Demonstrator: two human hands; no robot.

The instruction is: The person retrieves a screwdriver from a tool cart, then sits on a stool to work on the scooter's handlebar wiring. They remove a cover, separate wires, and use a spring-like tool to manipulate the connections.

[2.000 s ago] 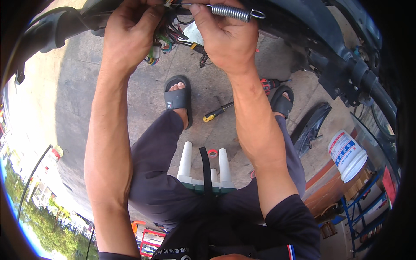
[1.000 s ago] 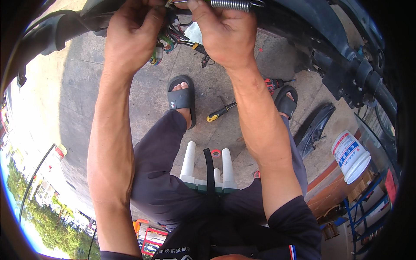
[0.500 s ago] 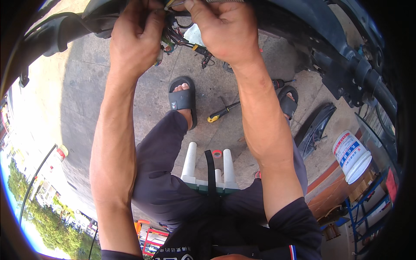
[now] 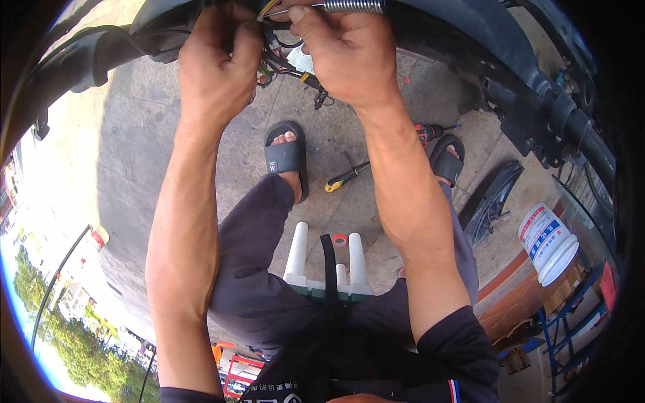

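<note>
At the top edge, my left hand (image 4: 220, 64) is closed, its thumb and fingers pinching a small pale connector (image 4: 260, 18) with thin wires. My right hand (image 4: 351, 57) grips a thin metal probe with a ribbed, coil-like silver handle (image 4: 354, 7). The probe's thin shaft points left toward the connector; whether its tip touches cannot be made out. A tangled wiring harness (image 4: 285, 66) with black, yellow and coloured leads hangs between and below my hands. Behind them runs the dark frame (image 4: 430, 57) of a vehicle. Some fingertips are hidden at the picture's edge.
On the paved ground lie a yellow-black screwdriver (image 4: 346, 177), a red power drill (image 4: 427, 132), a roll of red tape (image 4: 340, 240) and a black plastic panel (image 4: 494, 201). A white bucket (image 4: 547, 245) stands at the right. I sit on a white-legged stool (image 4: 357, 262).
Both hands have shifted slightly, the left one to the right and down. More of the probe and its ribbed handle shows now, and the drill has come into fuller view.
</note>
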